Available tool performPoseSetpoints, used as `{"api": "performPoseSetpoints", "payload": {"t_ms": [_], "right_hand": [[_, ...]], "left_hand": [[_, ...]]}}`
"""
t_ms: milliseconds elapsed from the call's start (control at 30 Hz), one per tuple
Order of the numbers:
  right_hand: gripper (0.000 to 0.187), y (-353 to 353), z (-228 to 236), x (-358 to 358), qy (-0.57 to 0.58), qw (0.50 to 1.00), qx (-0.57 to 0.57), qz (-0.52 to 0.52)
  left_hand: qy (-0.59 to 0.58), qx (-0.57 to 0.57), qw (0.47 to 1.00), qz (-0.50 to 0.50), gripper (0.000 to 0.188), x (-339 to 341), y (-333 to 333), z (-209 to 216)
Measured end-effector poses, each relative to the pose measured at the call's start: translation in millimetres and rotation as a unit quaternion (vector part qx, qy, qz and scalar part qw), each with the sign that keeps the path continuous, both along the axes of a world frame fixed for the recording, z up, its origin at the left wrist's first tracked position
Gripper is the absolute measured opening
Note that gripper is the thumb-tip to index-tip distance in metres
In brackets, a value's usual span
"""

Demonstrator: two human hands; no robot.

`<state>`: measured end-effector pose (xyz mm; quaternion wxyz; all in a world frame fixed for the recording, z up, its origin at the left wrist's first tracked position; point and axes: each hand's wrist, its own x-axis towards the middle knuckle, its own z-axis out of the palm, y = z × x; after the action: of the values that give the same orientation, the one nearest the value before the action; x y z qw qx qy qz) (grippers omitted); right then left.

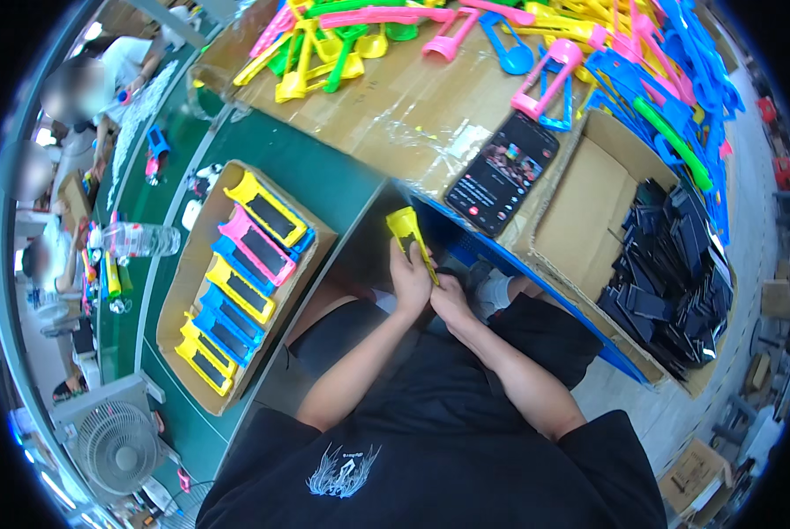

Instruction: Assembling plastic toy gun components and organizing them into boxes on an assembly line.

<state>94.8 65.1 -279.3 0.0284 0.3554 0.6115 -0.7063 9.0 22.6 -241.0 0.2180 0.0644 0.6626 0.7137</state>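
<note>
A yellow plastic frame (403, 221) stands tilted above my lap, with a dark strip showing along its inside. My left hand (408, 284) is closed around its middle. At its lower end, my right hand (450, 301) is closed on the same piece; those fingertips are partly hidden. To the left, an open cardboard box (318, 249) holds a row of yellow, pink and blue frames (256, 245) with dark panels set in them. At the right, another cardboard box (580, 198) contains a heap of loose black flat panels (651, 295).
A phone (503, 173) with a lit screen lies on the cardboard surface (373, 132) ahead. Beyond it are piled colourful plastic parts (629, 44). On the green table (324, 163) at left stand a clear bottle (141, 240) and a grey fan (117, 445). Other people sit at far left.
</note>
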Motion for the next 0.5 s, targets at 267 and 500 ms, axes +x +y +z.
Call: {"api": "performPoseSetpoints", "payload": {"t_ms": [267,500], "right_hand": [[0.025,51.4,78.4,25.6,0.146,0.986,-0.037,0.072],[0.027,60.3,62.2,20.6,0.084,0.994,-0.043,0.053]], "left_hand": [[0.165,-0.174,0.966,-0.100,0.016,3.9,-80.1,75.4],[0.048,-0.059,0.994,-0.073,0.021,30.1,-174.5,237.0]]}}
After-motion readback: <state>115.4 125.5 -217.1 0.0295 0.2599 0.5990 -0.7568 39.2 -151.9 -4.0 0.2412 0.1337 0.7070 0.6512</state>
